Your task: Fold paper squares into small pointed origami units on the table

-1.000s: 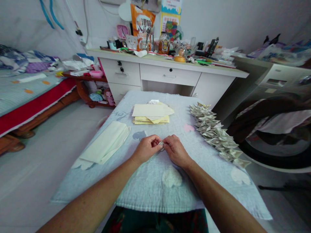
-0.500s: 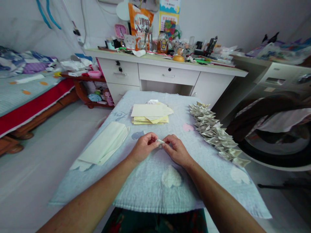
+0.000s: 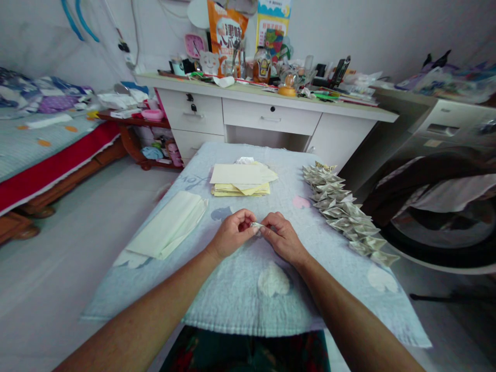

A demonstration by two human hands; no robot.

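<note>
Pinching the small folded paper (image 3: 256, 225) between their fingertips, the left hand (image 3: 232, 233) and right hand (image 3: 283, 238) meet above the cloth (image 3: 248, 305), nearer than the yellow paper stack (image 3: 241, 190) and left of the folded-paper row (image 3: 343, 213).

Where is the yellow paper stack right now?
In the head view, the yellow paper stack sits near the table's far edge, left of centre, beyond the left hand.

And there's 味, bold on the orange bag (image 3: 227, 39), blurred red characters on the wall poster (image 3: 272, 26), faint lettering on the blue cloth (image 3: 232, 289), unclear
</note>
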